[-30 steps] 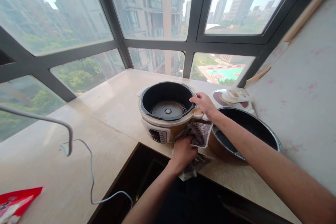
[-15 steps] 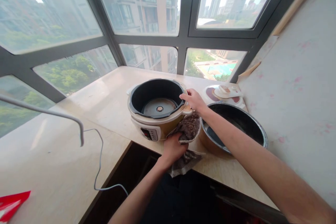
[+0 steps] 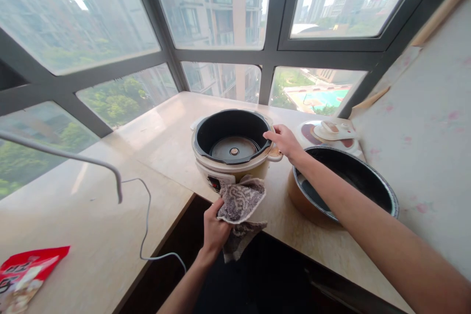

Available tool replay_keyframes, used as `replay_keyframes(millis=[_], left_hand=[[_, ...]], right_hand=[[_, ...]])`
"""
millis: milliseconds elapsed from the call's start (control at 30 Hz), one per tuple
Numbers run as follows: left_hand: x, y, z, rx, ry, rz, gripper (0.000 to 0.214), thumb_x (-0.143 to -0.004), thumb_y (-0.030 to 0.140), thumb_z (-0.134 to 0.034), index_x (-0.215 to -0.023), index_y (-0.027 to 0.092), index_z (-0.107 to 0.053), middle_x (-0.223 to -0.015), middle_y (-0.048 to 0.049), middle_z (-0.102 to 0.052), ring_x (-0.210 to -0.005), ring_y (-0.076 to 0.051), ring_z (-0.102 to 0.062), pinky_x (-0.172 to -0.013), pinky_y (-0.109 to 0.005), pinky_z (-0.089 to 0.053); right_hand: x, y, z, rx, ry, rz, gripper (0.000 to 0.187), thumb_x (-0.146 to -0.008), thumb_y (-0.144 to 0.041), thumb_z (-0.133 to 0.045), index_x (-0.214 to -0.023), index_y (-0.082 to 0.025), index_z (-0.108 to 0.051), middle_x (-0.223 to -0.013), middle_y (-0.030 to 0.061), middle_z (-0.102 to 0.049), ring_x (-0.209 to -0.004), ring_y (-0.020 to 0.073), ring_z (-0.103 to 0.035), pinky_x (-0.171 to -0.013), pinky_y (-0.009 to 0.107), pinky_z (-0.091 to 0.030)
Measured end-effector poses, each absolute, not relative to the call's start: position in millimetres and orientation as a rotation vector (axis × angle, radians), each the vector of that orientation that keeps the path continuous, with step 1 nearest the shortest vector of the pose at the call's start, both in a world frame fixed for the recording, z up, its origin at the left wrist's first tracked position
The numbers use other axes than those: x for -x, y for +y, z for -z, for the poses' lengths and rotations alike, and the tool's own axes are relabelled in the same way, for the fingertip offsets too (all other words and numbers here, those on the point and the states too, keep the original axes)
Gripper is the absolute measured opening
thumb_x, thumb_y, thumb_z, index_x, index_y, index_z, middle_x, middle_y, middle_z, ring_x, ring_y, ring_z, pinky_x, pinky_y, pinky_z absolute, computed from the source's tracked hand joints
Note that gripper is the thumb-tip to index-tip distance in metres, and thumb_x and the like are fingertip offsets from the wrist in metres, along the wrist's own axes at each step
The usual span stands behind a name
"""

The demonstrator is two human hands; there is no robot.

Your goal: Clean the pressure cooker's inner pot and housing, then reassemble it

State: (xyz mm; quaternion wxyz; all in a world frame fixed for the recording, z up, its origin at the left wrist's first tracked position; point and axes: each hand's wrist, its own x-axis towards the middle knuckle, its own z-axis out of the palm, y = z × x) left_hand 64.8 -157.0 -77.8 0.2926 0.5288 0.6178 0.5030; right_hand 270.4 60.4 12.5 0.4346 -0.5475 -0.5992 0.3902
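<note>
An electric pressure cooker (image 3: 217, 167) stands lidless on the counter, its dark inside and round base plate showing. My right hand (image 3: 285, 142) grips the cooker's right rim by the side handle, thumb over the edge. In front of the cooker, my left hand (image 3: 216, 228) is closed on a brown patterned cloth (image 3: 243, 200), which hangs down past the counter edge and covers part of the control panel. To the right sits a round inner pot (image 3: 382, 181), dark inside, partly hidden by my right forearm. Behind it lies the white and maroon lid (image 3: 331, 132).
Large windows with grey frames (image 3: 221, 56) rise behind the pale counter (image 3: 162, 157). A papered wall (image 3: 430, 157) bounds the right side. A grey cable (image 3: 147, 225) trails at the left, and a red packet (image 3: 29, 274) lies at the lower left.
My left hand has drawn the cloth away from the cooker's right front side, leftward and toward me. My right hand keeps its hold on the rim. The view has shifted slightly left.
</note>
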Motion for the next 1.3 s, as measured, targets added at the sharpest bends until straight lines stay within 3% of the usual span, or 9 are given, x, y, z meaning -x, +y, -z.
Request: replay_keyframes(millis=[200,333,567,767,900,1033,1133,1233,1300], left_hand=[[-18.2,-154.2,63.8,-0.832,1.956,-1.812,0.026,-0.066,0.035,-0.085,-0.083,0.019,-0.075,-0.077,-0.0015,-0.075,-0.072,-0.022,-0.071,-0.069,-0.032,-0.06],[9.6,-119.6,35.3,-0.636,1.857,-2.17,0.038,-0.063,0.032,-0.09,-0.094,0.016,-0.075,-0.094,-0.0027,-0.077,-0.092,-0.022,-0.073,-0.088,-0.034,-0.061],[8.4,-73.6,-10.3,-0.835,1.556,-2.468,0.028,-0.072,0.026,-0.084,-0.093,0.013,-0.07,-0.094,-0.0039,-0.075,-0.092,-0.02,-0.074,-0.097,-0.039,-0.059],[5.2,-56.7,-43.1,-0.98,1.392,-2.632,0.028,-0.081,0.027,-0.08,-0.105,0.018,-0.068,-0.105,-0.0042,-0.074,-0.109,-0.025,-0.073,-0.106,-0.043,-0.056],[7.8,-26.7,-68.0,-1.239,1.406,-2.447,0.03,-0.081,0.033,-0.081,-0.104,0.016,-0.07,-0.106,-0.0061,-0.074,-0.109,-0.026,-0.073,-0.105,-0.04,-0.057],[2.8,14.2,-85.8,-1.679,1.404,-1.952,0.031,-0.077,0.031,-0.083,-0.098,0.012,-0.073,-0.097,-0.0073,-0.075,-0.105,-0.028,-0.073,-0.105,-0.044,-0.055],[-5.0,44.1,-86.7,-1.912,1.304,-1.633,0.028,-0.075,0.029,-0.081,-0.1,0.017,-0.074,-0.1,-0.0083,-0.076,-0.106,-0.029,-0.072,-0.106,-0.045,-0.053],[-9.1,69.4,-79.0,-2.018,1.313,-1.449,0.038,-0.068,0.028,-0.084,-0.105,0.022,-0.075,-0.106,-0.0094,-0.076,-0.112,-0.032,-0.069,-0.1,-0.043,-0.056],[-9.0,82.1,-72.6,-2.197,1.403,-1.239,0.041,-0.071,0.032,-0.081,-0.111,0.023,-0.075,-0.11,-0.0102,-0.075,-0.114,-0.033,-0.069,-0.098,-0.041,-0.056]], right_hand=[[-272.3,62.3,-8.4,1.339,-1.494,-0.994,0.031,-0.067,-0.048,-0.07,-0.081,-0.023,-0.059,-0.07,-0.0013,-0.058,-0.073,0.0195,-0.053,-0.066,0.032,-0.043],[-271.1,60.5,-8.8,1.335,-1.466,-0.997,0.03,-0.067,-0.047,-0.071,-0.081,-0.022,-0.06,-0.074,0.0002,-0.062,-0.075,0.0198,-0.056,-0.069,0.032,-0.045],[-269.9,58.4,-8.9,1.316,-1.429,-0.995,0.033,-0.066,-0.047,-0.073,-0.083,-0.021,-0.064,-0.079,0.0022,-0.067,-0.079,0.0216,-0.061,-0.073,0.034,-0.048],[-269.8,56.1,-8.5,1.283,-1.443,-1.014,0.034,-0.068,-0.05,-0.072,-0.084,-0.022,-0.064,-0.08,0.0025,-0.068,-0.08,0.0225,-0.063,-0.074,0.034,-0.05],[-269.8,55.6,-7.4,1.267,-1.414,-1.048,0.033,-0.068,-0.047,-0.074,-0.086,-0.022,-0.064,-0.082,0.0033,-0.07,-0.083,0.0237,-0.065,-0.075,0.035,-0.052],[-269.8,54.9,-7.9,1.258,-1.37,-1.088,0.034,-0.067,-0.044,-0.075,-0.089,-0.021,-0.066,-0.086,0.0043,-0.072,-0.086,0.0249,-0.067,-0.079,0.037,-0.054],[-269.3,53.5,-10.6,1.261,-1.35,-1.106,0.037,-0.065,-0.043,-0.076,-0.093,-0.021,-0.067,-0.092,0.0051,-0.073,-0.09,0.0254,-0.068,-0.083,0.038,-0.054],[-268.5,51.8,-14.3,1.277,-1.336,-1.124,0.041,-0.063,-0.044,-0.076,-0.095,-0.02,-0.067,-0.096,0.0057,-0.073,-0.094,0.0258,-0.068,-0.088,0.039,-0.053],[-267.7,50.6,-16.5,1.289,-1.325,-1.133,0.042,-0.062,-0.044,-0.075,-0.096,-0.021,-0.067,-0.097,0.0055,-0.073,-0.095,0.0263,-0.068,-0.09,0.039,-0.052]])
